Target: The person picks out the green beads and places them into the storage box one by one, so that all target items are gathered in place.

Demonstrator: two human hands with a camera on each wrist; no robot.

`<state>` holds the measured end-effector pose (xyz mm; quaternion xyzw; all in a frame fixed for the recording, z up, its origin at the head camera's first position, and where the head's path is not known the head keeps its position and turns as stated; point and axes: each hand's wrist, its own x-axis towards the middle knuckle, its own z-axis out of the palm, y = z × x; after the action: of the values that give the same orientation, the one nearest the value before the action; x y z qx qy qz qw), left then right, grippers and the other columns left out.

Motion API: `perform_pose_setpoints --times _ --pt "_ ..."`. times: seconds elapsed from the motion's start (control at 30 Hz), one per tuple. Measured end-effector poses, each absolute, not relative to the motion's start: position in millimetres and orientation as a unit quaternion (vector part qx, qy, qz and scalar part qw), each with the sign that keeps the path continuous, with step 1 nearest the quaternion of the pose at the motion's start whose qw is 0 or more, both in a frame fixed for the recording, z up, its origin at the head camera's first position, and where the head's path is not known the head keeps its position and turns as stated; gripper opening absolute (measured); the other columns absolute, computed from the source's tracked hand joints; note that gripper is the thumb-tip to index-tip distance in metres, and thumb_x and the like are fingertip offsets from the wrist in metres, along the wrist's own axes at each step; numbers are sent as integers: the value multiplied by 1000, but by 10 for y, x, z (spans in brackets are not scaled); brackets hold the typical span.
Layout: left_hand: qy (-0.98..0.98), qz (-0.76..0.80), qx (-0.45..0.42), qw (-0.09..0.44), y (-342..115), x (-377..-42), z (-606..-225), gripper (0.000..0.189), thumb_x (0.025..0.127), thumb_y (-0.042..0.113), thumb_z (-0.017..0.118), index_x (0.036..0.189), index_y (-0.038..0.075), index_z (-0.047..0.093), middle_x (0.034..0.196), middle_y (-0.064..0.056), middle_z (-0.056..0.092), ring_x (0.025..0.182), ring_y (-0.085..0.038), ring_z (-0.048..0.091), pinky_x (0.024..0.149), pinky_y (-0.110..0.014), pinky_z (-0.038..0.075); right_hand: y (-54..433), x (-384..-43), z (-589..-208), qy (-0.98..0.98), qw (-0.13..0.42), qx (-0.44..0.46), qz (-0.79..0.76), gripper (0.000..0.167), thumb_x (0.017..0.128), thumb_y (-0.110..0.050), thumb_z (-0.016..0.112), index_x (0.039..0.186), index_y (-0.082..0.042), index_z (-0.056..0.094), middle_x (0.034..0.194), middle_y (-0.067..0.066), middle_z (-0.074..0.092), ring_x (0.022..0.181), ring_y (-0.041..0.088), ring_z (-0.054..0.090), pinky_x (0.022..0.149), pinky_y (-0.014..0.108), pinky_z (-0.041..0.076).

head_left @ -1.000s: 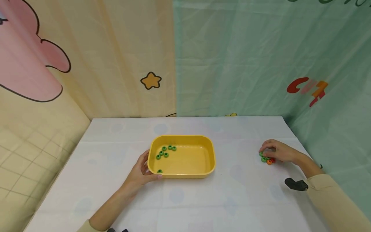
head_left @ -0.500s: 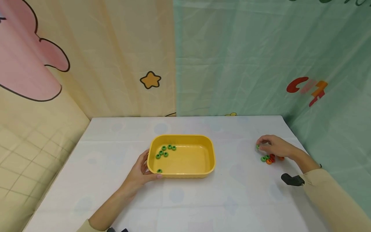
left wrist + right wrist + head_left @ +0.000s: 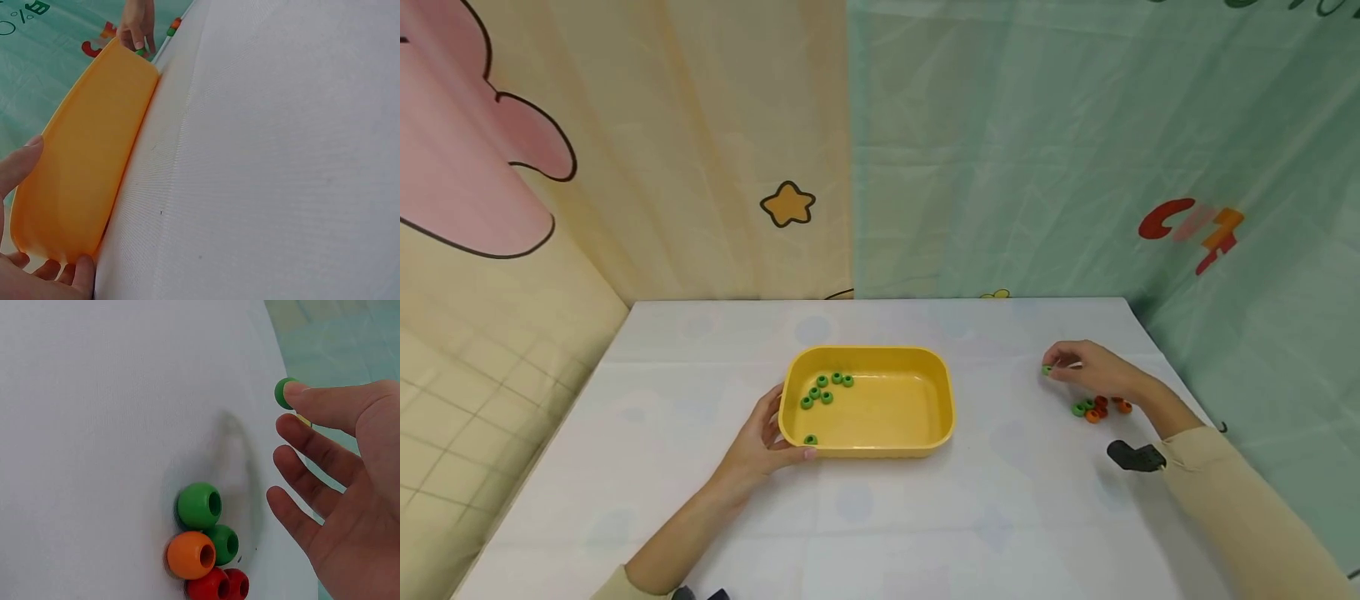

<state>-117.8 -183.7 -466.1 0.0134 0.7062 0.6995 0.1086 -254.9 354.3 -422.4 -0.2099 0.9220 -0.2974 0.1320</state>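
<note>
A yellow plastic tray (image 3: pixel 880 408) stands on the white-covered table, with several green beads (image 3: pixel 815 392) lying in its left part. My left hand (image 3: pixel 765 442) grips the tray's near left corner, thumb over the front rim; the left wrist view shows fingers curled under its end wall. Over the table at the right, my right hand (image 3: pixel 1093 368) pinches a green bead (image 3: pixel 285 394) between thumb and index finger, the other fingers spread loosely. Below that hand lies a small pile of green, orange and red beads, among them an orange bead (image 3: pixel 190 555) and a green bead (image 3: pixel 200 505).
The white tablecloth (image 3: pixel 880 525) carries faint pale spots. A yellow curtain (image 3: pixel 737 150) and a green curtain (image 3: pixel 1000 150) hang behind the table. A black wrist strap end (image 3: pixel 1137 456) juts from the right sleeve.
My right hand has lifted a green bead from the pile and moved up and left with it. The left hand has stayed on the tray.
</note>
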Motion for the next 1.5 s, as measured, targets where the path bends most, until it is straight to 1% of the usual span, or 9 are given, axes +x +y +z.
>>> perform_pose_setpoints --times 0.13,0.27,0.47,0.73,0.97,1.3,1.5 --pt "705 700 12 108 -1831 -1184 -4658 111 81 3 89 165 19 19 167 -7 23 151 -30 29 114 -32 40 3460 -2584 -4204 915 132 -237 -297 14 102 -13 67 113 -4 68 108 4 68 106 29 62 94 46 53" --pt "705 701 11 108 -1829 -1179 -4644 111 81 3 88 165 18 18 167 -7 22 151 -30 29 115 -33 39 3344 -2635 -4179 909 151 -240 -305 13 102 -13 67 113 -5 67 105 1 67 101 23 60 93 43 53" --pt "707 700 11 106 -1822 -1176 -4623 110 81 2 88 165 17 18 167 -8 22 151 -30 28 115 -34 38 3129 -2693 -4152 900 173 -243 -317 13 102 -12 68 112 -4 66 107 4 66 101 24 59 96 43 54" --pt "703 702 11 110 -1810 -1183 -4629 110 81 2 88 164 16 19 166 -9 24 152 -31 27 115 -34 38 2821 -2749 -4103 892 186 -257 -323 12 102 -14 67 110 -4 69 103 3 66 97 23 58 93 43 54" --pt "700 705 10 112 -1797 -1177 -4628 110 81 2 88 164 17 19 167 -8 23 152 -31 26 115 -34 38 2599 -2771 -4085 888 186 -269 -325 7 101 -10 68 106 -5 69 97 2 64 92 23 57 89 40 55" --pt "706 700 5 107 -1801 -1172 -4609 111 80 2 89 164 16 19 166 -10 24 151 -32 28 116 -35 38 2365 -2818 -4068 878 199 -277 -335 8 100 -11 69 107 -6 69 98 4 66 91 23 58 85 35 55" --pt "708 698 5 109 -1804 -1189 -4604 111 80 3 89 164 16 19 165 -10 25 150 -32 30 116 -35 39 2188 -2817 -3961 860 213 -294 -359 9 101 -11 68 108 -6 70 104 6 69 95 24 62 89 34 58"
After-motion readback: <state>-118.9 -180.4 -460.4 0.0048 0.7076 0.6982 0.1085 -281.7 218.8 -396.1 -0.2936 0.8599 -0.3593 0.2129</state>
